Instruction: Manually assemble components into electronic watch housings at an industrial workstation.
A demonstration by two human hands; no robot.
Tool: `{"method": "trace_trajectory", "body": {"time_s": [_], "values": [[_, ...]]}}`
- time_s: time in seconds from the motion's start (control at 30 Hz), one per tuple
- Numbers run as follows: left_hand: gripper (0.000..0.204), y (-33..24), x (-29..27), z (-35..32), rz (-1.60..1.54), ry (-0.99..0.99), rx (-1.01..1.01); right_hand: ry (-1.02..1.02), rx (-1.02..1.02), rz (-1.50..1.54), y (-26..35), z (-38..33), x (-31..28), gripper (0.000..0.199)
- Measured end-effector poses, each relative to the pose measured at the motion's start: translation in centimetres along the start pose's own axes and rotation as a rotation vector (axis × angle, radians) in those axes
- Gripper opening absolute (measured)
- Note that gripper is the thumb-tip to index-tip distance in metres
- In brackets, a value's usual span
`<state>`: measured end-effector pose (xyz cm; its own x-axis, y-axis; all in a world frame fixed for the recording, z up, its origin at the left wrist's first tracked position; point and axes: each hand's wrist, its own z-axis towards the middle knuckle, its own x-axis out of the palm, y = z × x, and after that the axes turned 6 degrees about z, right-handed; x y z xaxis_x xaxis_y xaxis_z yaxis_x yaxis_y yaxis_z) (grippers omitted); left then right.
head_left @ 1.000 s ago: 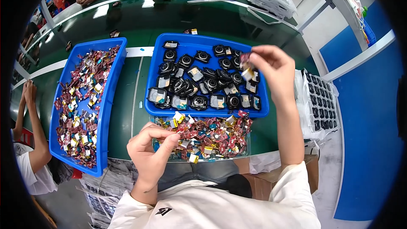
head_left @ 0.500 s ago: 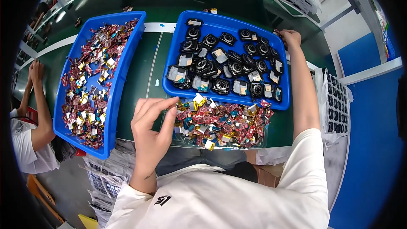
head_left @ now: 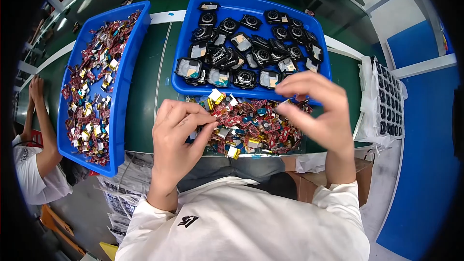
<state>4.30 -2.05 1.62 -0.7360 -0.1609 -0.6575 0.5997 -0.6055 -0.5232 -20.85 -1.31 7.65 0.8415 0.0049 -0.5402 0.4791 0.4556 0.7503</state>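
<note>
My left hand (head_left: 176, 133) is at the left edge of a heap of small red circuit boards with silver and yellow battery cells (head_left: 251, 128). Its thumb and forefinger are pinched together at the heap; whatever lies between the tips is too small to make out. Over the right part of that heap hovers my right hand (head_left: 321, 113), slightly blurred, thumb and fingers apart with nothing visible between them. Just beyond both hands lies a blue tray (head_left: 181, 79) of black smartwatch cases (head_left: 244, 79), some showing round sensor backs, others open with pale insides.
To the left, a long blue tray (head_left: 123, 92) carries more red boards and cells. Stacked, wrapped trays of dark parts (head_left: 386, 99) stand at the right. A cardboard box (head_left: 365, 179) sits below the green bench (head_left: 145, 116). Another person's arms (head_left: 43, 121) rest at the far left.
My right hand has come back from the tray's far right corner to above the heap. My left hand has moved slightly down and right, its fingertips now at the heap. The view has shifted a little.
</note>
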Motion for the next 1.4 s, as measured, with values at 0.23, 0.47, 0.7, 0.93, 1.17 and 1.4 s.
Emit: {"method": "trace_trajectory", "body": {"time_s": [0.23,0.47,0.7,0.93,1.17,1.4], "values": [[0.012,-0.7,-0.5,-0.1,-0.381,-0.017,-0.183,-0.03,-0.243,-0.089,1.2,-0.6,6.7,0.025],[0.008,-0.2,0.1,-0.5,-0.62,-0.016,-0.287,-0.201,-0.158,0.112,0.3,-1.2,7.1,0.011],[0.012,-0.7,1.4,1.2,-0.352,-0.079,-0.201,-0.394,0.137,0.415,-0.2,-1.8,6.9,0.016],[0.043,-2.4,0.8,3.1,-0.313,-0.108,-0.065,-0.376,0.127,0.401,-0.5,-2.3,6.3,0.014],[0.044,-3.3,1.1,2.5,-0.466,0.074,-0.213,-0.373,0.016,0.332,-1.0,-1.9,6.2,0.005],[0.039,-2.7,1.0,2.8,-0.304,-0.01,-0.005,-0.24,-0.02,0.44,-0.7,-2.0,5.6,0.009]]}}
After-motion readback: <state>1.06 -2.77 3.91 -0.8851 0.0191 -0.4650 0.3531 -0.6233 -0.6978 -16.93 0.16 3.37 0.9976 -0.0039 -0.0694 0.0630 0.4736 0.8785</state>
